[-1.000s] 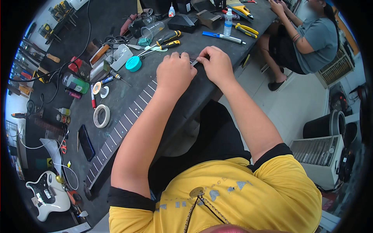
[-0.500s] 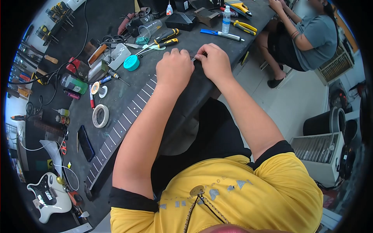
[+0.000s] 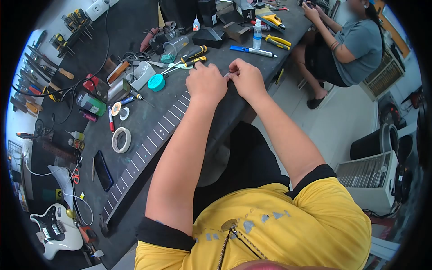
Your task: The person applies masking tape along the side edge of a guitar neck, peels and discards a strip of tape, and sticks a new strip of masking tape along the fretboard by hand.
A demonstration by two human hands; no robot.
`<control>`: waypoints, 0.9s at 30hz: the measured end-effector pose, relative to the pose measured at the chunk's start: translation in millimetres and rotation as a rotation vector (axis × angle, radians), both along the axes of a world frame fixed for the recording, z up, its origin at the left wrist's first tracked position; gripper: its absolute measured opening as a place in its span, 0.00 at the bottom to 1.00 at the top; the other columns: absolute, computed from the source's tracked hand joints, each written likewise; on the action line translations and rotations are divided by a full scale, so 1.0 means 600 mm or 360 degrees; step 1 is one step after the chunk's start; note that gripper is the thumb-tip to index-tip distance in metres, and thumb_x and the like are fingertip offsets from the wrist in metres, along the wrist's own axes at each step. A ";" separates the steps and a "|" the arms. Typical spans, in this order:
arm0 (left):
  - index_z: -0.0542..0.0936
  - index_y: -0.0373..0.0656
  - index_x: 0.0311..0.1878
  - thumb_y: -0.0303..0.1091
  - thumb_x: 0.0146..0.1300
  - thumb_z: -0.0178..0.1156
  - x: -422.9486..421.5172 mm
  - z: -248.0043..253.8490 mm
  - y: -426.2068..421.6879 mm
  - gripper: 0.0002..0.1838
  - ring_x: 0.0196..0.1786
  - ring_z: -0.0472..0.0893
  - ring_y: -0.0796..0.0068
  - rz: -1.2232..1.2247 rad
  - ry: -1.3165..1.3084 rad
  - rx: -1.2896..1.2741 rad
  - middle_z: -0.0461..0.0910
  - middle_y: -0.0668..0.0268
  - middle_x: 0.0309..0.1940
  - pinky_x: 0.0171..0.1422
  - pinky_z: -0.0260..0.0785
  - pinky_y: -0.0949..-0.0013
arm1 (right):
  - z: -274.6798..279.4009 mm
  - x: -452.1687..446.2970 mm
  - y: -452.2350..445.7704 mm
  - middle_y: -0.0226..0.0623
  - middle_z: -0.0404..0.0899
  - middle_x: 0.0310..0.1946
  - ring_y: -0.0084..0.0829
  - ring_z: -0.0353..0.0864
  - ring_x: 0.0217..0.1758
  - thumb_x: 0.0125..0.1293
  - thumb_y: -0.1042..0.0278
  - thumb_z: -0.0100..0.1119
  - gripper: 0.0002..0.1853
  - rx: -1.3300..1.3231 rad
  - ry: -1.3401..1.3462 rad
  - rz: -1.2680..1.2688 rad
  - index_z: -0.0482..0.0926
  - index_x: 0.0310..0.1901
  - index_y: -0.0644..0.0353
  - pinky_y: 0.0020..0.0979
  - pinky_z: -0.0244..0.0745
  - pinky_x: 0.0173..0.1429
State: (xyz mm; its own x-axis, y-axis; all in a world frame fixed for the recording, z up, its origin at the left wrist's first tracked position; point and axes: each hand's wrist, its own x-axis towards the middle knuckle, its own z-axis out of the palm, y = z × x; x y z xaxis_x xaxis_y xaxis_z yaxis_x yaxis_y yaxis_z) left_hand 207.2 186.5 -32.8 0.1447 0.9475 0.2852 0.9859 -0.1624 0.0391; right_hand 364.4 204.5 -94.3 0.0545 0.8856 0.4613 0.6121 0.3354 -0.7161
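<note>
A guitar neck with a dark fretboard and pale fret lines lies diagonally along the bench edge. Over its far end, my left hand is closed, knuckles up, with its fingertips mostly hidden. Close beside it, my right hand pinches thumb against fingers, nearly touching the left. Between the two sets of fingertips shows a tiny pale sliver, too small to name. Just beyond my left hand lie yellow-and-black-handled screwdrivers and a round turquoise tin.
On the bench are masking tape, a phone, a solder spool, a blue desoldering pump, a clear bottle and yellow pliers. A white guitar body lies lower left. Another person sits at right, holding a phone.
My view has shifted slightly, so the bench items sit a little differently. Both hands stay together at the neck's far end, with the fingers slightly re-posed.
</note>
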 end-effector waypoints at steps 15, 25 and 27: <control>0.90 0.41 0.52 0.54 0.70 0.75 0.006 0.007 0.002 0.24 0.65 0.89 0.47 0.0004 -0.0058 -0.0036 0.95 0.54 0.48 0.60 0.84 0.45 | -0.002 0.019 -0.084 0.46 0.90 0.58 0.51 0.88 0.64 0.67 0.77 0.67 0.17 0.0535 -0.0474 0.0175 0.91 0.57 0.61 0.50 0.82 0.70; 0.90 0.42 0.50 0.51 0.70 0.74 -0.010 -0.013 0.012 0.20 0.60 0.91 0.49 -0.0066 -0.0068 0.0080 0.95 0.55 0.44 0.58 0.85 0.45 | 0.018 0.039 -0.065 0.44 0.81 0.76 0.50 0.82 0.72 0.66 0.72 0.67 0.33 0.0373 -0.0971 0.0326 0.85 0.75 0.49 0.51 0.79 0.74; 0.89 0.42 0.50 0.57 0.67 0.77 -0.014 -0.025 0.015 0.25 0.59 0.92 0.48 -0.0089 -0.0023 0.0147 0.95 0.54 0.44 0.57 0.87 0.47 | 0.023 0.042 -0.060 0.44 0.80 0.77 0.50 0.81 0.73 0.66 0.69 0.67 0.34 0.0320 -0.1047 0.0337 0.84 0.76 0.47 0.52 0.78 0.75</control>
